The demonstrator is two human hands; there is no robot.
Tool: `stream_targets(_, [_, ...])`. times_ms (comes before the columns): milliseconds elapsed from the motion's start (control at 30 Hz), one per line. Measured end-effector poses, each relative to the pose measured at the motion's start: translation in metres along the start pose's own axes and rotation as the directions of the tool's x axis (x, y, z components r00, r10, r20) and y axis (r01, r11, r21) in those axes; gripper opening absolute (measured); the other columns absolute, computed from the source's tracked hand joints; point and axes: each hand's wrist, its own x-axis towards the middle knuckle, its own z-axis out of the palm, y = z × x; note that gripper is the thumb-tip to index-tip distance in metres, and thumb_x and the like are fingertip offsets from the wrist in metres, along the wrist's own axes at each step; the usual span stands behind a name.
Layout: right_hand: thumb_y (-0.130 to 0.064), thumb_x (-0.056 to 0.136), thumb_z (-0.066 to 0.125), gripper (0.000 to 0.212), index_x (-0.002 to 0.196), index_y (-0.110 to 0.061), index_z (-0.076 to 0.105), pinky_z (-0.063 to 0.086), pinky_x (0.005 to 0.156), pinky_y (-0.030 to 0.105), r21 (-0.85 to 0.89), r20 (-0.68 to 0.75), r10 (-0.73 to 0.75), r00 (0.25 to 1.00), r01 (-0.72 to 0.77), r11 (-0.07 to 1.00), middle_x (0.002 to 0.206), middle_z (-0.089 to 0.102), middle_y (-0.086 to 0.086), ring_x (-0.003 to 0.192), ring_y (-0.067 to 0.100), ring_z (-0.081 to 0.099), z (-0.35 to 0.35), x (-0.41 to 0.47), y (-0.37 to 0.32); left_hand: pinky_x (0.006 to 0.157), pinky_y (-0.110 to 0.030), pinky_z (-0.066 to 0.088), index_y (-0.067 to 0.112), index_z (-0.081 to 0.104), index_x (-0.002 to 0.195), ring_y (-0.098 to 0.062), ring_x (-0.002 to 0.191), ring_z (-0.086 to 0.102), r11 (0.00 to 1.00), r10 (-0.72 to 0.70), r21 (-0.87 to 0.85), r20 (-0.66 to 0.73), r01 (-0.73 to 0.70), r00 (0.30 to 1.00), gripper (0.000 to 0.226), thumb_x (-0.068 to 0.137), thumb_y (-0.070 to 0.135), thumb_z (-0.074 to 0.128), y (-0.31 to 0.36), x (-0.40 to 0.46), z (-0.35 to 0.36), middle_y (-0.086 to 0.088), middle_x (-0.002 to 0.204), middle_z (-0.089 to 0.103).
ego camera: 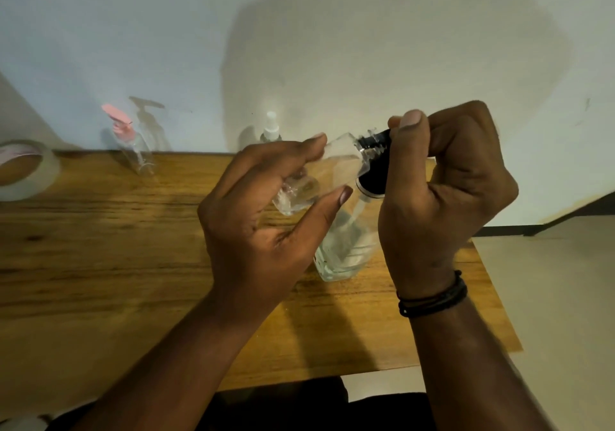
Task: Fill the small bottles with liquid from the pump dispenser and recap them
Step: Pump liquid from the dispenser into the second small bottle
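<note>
Head view, looking down over a wooden worktop (100,247) set against a pale wall.

Left hand (266,217) holds a small clear bottle (319,177) tilted, neck up and to the right — fingertips along its upper side, thumb under its lower side. The bottle is lifted off the worktop, between the two hands.

Right hand (446,191) is curled, thumb and forefinger pinching something black (377,144) at the small bottle's mouth; blur keeps me from telling whether it is a cap or the dispenser's nozzle. A dark corded bracelet (432,297) sits on the right wrist.

Pump dispenser (346,247) — clear body, black collar, liquid low in it — stands on the worktop directly beneath the hands, its collar just under the small bottle's neck and touching the right palm side.

Further back, near the wall: a clear bottle with a pink pump (133,144) at left, well apart from the hands; a small bottle with a white spray top (271,129) just behind the left fingertips. A roll of clear tape (23,171) lies at the far left edge.
</note>
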Motion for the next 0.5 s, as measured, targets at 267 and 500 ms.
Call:
stream_targets(267, [0.003,0.095,0.059,0.033,0.062,-0.004,0.057,0.033,0.065,0.014,-0.033,0.013,-0.074,0.997,0.074,0.997,0.065,0.047,0.002,0.065,0.01,0.043,0.0016,0.0066,-0.0067,0.091,-0.014,0.051,-0.004,0.07,0.119,-0.01,0.105,0.069,0.999,0.029,0.03,-0.007,-0.029,1.0,0.042,0.087,0.017,0.087,0.0006,0.0031,-0.0011,-0.009,0.114,0.072])
stream_targets(500, [0.004,0.095,0.059,0.034,0.062,-0.003,0.056,0.033,0.065,0.013,-0.016,0.018,-0.033,0.999,0.034,0.999,0.064,0.047,0.006,0.063,0.01,0.041,0.0029,0.0023,-0.0019,0.09,-0.015,0.052,-0.003,0.069,0.12,-0.009,0.104,0.069,1.0,0.012,0.014,-0.002,-0.012,1.0,0.042,0.087,0.015,0.087,-0.0018,0.0014,0.0006,-0.008,0.114,0.071])
